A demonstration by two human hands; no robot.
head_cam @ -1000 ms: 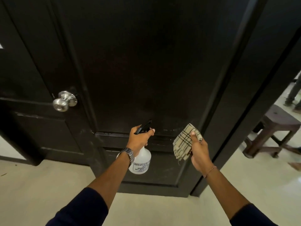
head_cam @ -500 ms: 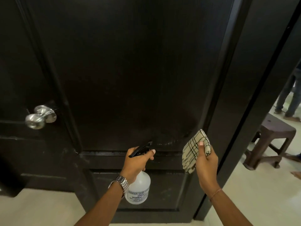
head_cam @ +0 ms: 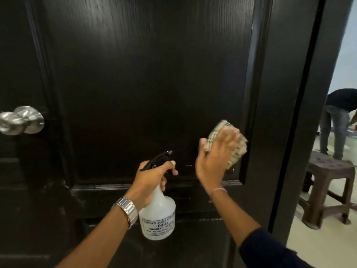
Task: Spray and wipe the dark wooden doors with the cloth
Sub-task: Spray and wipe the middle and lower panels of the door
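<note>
I am mid-wipe: my right hand (head_cam: 216, 161) presses, seemingly flat-fingered, the checked beige cloth (head_cam: 228, 144) against the dark wooden door (head_cam: 144, 84), my left hand (head_cam: 152, 180) grips the translucent plastic spray bottle (head_cam: 158, 219); next, sweep across.

Your door (head_cam: 146, 84) is near-black with a faint wood grain; at nine o'clock its knob (head_cam: 21, 120) is brushed silver. Your cloth (head_cam: 234, 149), at three o'clock, is beige checked with dark lines. Your spray bottle (head_cam: 158, 219), at six o'clock, is translucent white with a black trigger head and dark lettering. Your watch (head_cam: 126, 209) is silver. The stool (head_cam: 328, 188) at four o'clock is brown.
</note>
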